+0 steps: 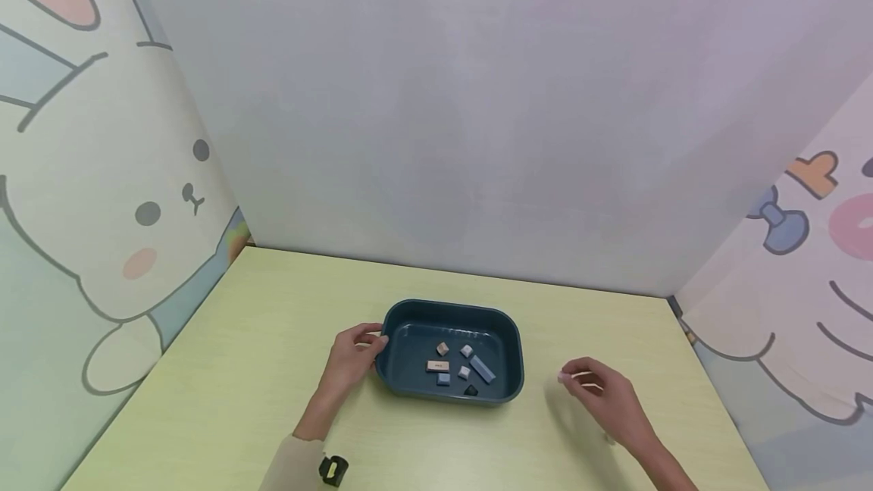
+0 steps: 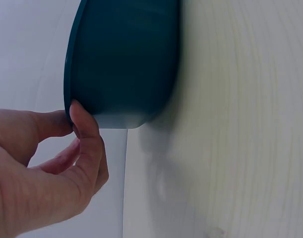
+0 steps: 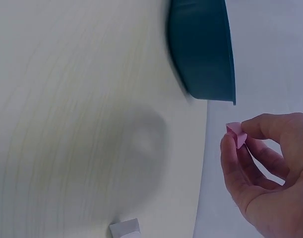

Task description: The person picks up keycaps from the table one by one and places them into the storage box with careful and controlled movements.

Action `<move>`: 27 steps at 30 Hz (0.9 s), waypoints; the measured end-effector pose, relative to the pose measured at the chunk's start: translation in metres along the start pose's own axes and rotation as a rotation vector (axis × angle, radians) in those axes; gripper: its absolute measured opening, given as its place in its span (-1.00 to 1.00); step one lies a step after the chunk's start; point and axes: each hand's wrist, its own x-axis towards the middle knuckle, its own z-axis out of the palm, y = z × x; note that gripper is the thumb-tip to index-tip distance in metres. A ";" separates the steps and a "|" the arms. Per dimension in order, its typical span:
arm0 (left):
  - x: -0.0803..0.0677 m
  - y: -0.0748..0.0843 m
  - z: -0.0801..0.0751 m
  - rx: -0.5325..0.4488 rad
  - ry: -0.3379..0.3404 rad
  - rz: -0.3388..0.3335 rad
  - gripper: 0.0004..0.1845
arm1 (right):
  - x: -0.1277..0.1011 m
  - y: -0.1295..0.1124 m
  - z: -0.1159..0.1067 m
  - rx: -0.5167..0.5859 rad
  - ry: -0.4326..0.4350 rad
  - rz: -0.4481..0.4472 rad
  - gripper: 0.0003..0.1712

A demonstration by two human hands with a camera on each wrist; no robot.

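A dark teal tray (image 1: 446, 398) sits on the table with several keycaps in it. Among these are a long blue keycap (image 1: 482, 369), a wide pinkish keycap (image 1: 438, 366), a small blue keycap (image 1: 443, 379) and a dark keycap (image 1: 471, 390). My left hand (image 1: 350, 362) pinches the tray's left rim between thumb and fingers, as the left wrist view also shows. To the right of the tray, above the table, my right hand (image 1: 607, 398) pinches a small pink keycap (image 3: 235, 135) between thumb and fingertip.
A pale keycap (image 3: 125, 228) lies on the table, partly hidden by the right wrist in the head view. Pale yellow tabletop (image 1: 273, 324) surrounds the tray. A plain cloth wall (image 1: 443, 135) rises behind, with cartoon-printed panels at both sides.
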 end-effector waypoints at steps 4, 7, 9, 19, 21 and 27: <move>0.000 -0.001 0.000 -0.001 -0.004 0.005 -0.68 | 0.002 -0.002 0.000 0.019 -0.007 -0.001 -0.87; 0.000 -0.001 -0.001 -0.004 -0.006 0.009 -0.68 | 0.003 -0.002 -0.001 0.033 -0.021 -0.004 -0.85; -0.001 0.000 -0.001 -0.006 -0.008 0.009 -0.68 | 0.004 -0.003 -0.001 0.043 -0.025 -0.005 -0.84; -0.001 0.002 0.000 -0.007 -0.004 -0.001 -0.69 | 0.013 -0.007 -0.001 0.063 -0.010 -0.071 -0.87; -0.001 0.002 0.000 -0.007 -0.005 -0.001 -0.69 | 0.015 -0.008 -0.001 0.069 -0.009 -0.086 -0.87; -0.001 0.002 0.000 0.003 -0.001 -0.002 -0.69 | 0.020 -0.011 0.000 0.093 -0.009 -0.126 -0.86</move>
